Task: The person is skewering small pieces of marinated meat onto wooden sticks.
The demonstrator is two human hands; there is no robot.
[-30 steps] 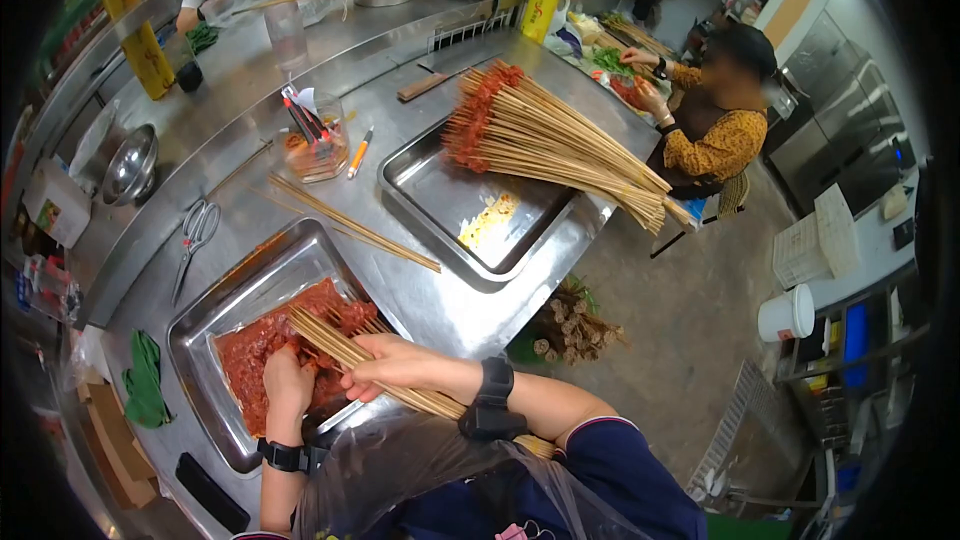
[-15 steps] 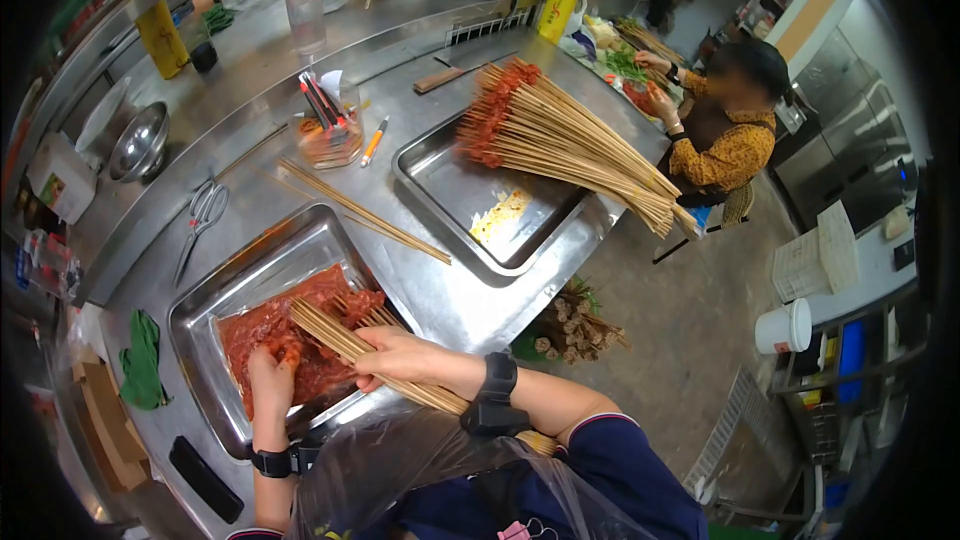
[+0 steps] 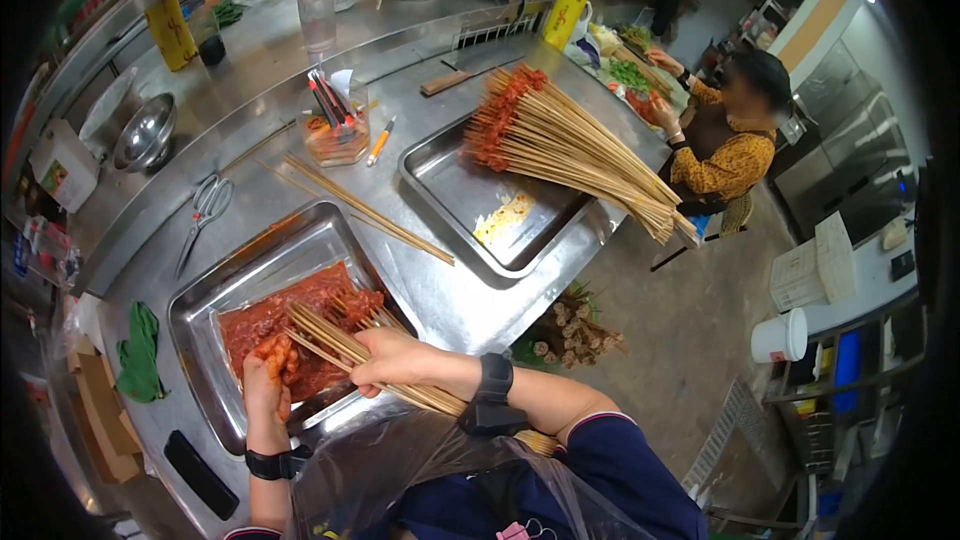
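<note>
My left hand [image 3: 262,390], fingers closed, grips a piece of red marinated meat [image 3: 272,352] over the near left part of a steel tray [image 3: 182,325]. More of the raw red meat [image 3: 255,312] lies in a flat layer inside that tray. A bundle of bamboo skewers [image 3: 335,338] is wrapped in my right hand [image 3: 392,358], slanting up and left across the tray. One skewer stands a little apart from the bundle, its tip close to the held meat. Some skewers with meat on them rest behind my right hand, partly hidden.
A second tray [image 3: 420,185] carries a large stack of meat skewers [image 3: 570,155]. Loose skewers [image 3: 370,212], scissors [image 3: 205,210], a pen jar [image 3: 338,130], a phone [image 3: 200,475] and a green cloth [image 3: 140,355] lie around. Another person [image 3: 735,140] sits at the right end.
My left hand has lifted a piece of meat off the layer and closed around it. In my right hand, one skewer has separated from the bundle.
</note>
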